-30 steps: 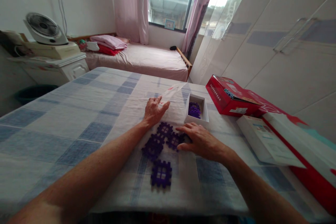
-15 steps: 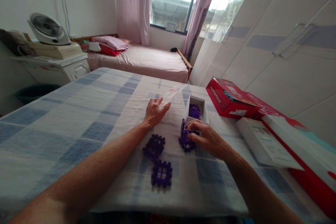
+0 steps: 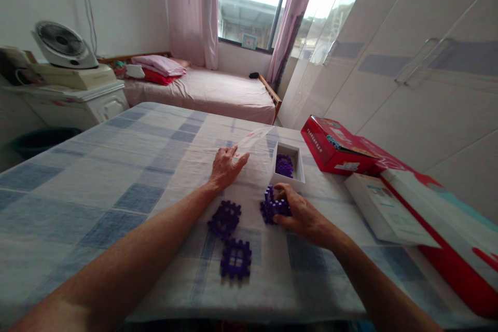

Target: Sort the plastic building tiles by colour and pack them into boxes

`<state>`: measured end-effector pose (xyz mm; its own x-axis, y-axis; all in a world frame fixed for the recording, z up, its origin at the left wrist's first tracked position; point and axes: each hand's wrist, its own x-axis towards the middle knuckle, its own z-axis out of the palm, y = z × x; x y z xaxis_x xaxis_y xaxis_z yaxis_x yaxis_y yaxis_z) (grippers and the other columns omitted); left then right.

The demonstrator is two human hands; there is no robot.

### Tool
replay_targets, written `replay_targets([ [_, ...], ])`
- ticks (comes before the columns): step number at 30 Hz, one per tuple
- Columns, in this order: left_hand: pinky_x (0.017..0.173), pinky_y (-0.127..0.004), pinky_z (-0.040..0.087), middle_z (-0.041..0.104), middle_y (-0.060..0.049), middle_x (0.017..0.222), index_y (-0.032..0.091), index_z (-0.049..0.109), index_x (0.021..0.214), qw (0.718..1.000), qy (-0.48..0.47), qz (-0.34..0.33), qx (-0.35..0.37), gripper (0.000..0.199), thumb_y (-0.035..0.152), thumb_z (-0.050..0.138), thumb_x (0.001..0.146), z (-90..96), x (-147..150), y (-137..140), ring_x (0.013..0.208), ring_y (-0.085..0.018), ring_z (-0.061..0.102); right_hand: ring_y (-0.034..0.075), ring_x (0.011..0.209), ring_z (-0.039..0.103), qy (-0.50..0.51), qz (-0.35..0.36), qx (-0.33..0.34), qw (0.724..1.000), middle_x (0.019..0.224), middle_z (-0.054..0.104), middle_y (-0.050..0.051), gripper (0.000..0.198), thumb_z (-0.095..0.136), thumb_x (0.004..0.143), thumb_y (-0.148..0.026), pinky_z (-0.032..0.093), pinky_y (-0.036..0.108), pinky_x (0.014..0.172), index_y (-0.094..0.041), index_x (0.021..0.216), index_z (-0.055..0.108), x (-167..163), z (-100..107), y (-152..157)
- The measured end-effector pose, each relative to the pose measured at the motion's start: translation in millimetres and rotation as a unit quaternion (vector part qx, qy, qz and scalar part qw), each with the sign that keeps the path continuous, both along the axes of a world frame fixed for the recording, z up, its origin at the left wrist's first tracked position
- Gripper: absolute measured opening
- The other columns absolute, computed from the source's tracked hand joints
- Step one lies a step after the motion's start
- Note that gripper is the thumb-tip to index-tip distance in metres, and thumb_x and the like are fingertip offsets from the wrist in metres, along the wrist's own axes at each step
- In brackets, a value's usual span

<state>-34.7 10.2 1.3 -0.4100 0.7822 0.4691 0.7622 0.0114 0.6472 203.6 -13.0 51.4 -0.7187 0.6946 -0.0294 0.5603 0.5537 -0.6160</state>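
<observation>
My left hand [image 3: 229, 167] lies on the table with its fingers stretched out and the thumb apart, its fingertips at the near end of a thin, see-through plastic bag [image 3: 254, 137] with red print. My right hand [image 3: 299, 210] is closed on a purple interlocking block [image 3: 280, 204] with a notched edge, held just above or against other purple pieces; the fingers partly hide it. Left of it, a stack of square purple blocks [image 3: 225, 218] touches another square window-like block [image 3: 235, 260]. Beyond my right hand stands an open white box [image 3: 299, 166] with more purple blocks [image 3: 285, 165] inside.
To the right of the white box are a red box [image 3: 330, 148], a white carton [image 3: 383, 207] and a large red-and-white package [image 3: 455, 270]. A checked cloth [image 3: 143, 192] covers the table. A bed [image 3: 218, 91] and a fan [image 3: 62, 41] stand beyond.
My right hand has drawn slightly back from the white box, and the upright purple piece sits lower over the others. The view has shifted a little; my left hand stays at the plastic bag.
</observation>
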Motion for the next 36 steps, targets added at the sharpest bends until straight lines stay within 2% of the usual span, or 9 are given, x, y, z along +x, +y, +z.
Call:
replay_targets([
  [4,0.092,-0.036,0.042,0.062,-0.01,0.1,0.016,0.06,0.119,1.0,0.011,0.0,0.004,0.051,0.05,0.046,0.084,-0.8,0,1,0.102,-0.025,0.054,0.026,0.121,0.044,-0.024,-0.004,0.008,1.0,0.128,0.047,0.013,0.076,0.061,0.068,-0.022,0.034,0.043,0.101,-0.017,0.138,0.03,1,-1,5],
  [7,0.093,-0.036,0.042,0.063,-0.01,0.099,0.015,0.059,0.119,1.0,0.011,0.0,0.005,0.051,0.05,0.046,0.084,-1.1,0,1,0.102,-0.025,0.054,0.027,0.122,0.042,-0.055,0.019,0.012,0.998,0.129,0.045,0.013,0.08,0.063,0.068,-0.022,0.032,0.046,0.102,-0.021,0.14,0.028,0,2,9],
  [12,0.093,-0.036,0.042,0.062,-0.011,0.099,0.015,0.059,0.12,1.0,0.006,0.001,-0.001,0.052,0.05,0.046,0.083,-1.8,-1,2,0.102,-0.026,0.054,0.024,0.105,0.05,-0.083,0.062,0.038,0.994,0.114,0.052,0.008,0.057,0.066,0.063,-0.019,0.039,0.042,0.092,-0.022,0.117,0.05,-4,7,12],
  [15,0.092,-0.036,0.042,0.061,-0.01,0.099,0.016,0.059,0.119,1.0,0.002,-0.002,0.001,0.052,0.051,0.046,0.083,-2.1,-1,2,0.101,-0.025,0.055,0.021,0.093,0.053,-0.068,0.069,0.046,0.994,0.106,0.054,0.006,0.044,0.064,0.063,-0.017,0.042,0.035,0.082,-0.021,0.106,0.051,-7,8,7],
  [22,0.093,-0.036,0.042,0.061,-0.012,0.1,0.014,0.06,0.119,1.0,0.003,-0.003,0.003,0.054,0.052,0.046,0.083,-2.7,-1,2,0.101,-0.026,0.054,0.015,0.076,0.054,-0.028,0.048,0.061,0.997,0.082,0.059,0.001,0.008,0.052,0.078,-0.016,0.041,0.028,0.07,-0.019,0.086,0.053,-5,2,2],
  [25,0.092,-0.036,0.042,0.06,-0.012,0.102,0.013,0.059,0.12,1.0,0.001,-0.005,0.0,0.056,0.053,0.046,0.083,-3.5,-2,2,0.102,-0.026,0.055,0.015,0.08,0.055,0.026,0.042,0.043,0.998,0.086,0.06,0.001,0.008,0.049,0.081,-0.017,0.041,0.028,0.074,-0.019,0.087,0.054,-4,4,3],
  [28,0.093,-0.036,0.042,0.06,-0.012,0.103,0.013,0.059,0.12,1.0,0.002,-0.004,-0.006,0.056,0.053,0.046,0.083,-3.6,-2,3,0.103,-0.026,0.054,0.016,0.093,0.055,0.07,0.052,0.013,0.996,0.104,0.059,0.004,0.007,0.049,0.081,-0.016,0.04,0.03,0.083,-0.019,0.084,0.055,-8,12,-1],
  [31,0.095,-0.037,0.041,0.06,-0.012,0.104,0.013,0.058,0.121,1.0,0.003,0.001,-0.004,0.056,0.053,0.046,0.083,-3.3,-1,2,0.105,-0.026,0.054,0.017,0.099,0.054,0.058,0.045,-0.032,0.997,0.114,0.057,0.005,0.007,0.049,0.082,-0.018,0.04,0.031,0.086,-0.019,0.081,0.055,-19,16,-8],
  [36,0.096,-0.036,0.041,0.06,-0.011,0.104,0.013,0.058,0.121,1.0,0.007,0.004,-0.004,0.056,0.052,0.046,0.084,-3.2,-1,2,0.105,-0.025,0.054,0.022,0.093,0.052,-0.029,0.02,0.06,0.998,0.1,0.058,0.006,0.018,0.062,0.075,-0.026,0.039,0.038,0.083,-0.018,0.088,0.054,-36,-1,-16],
])
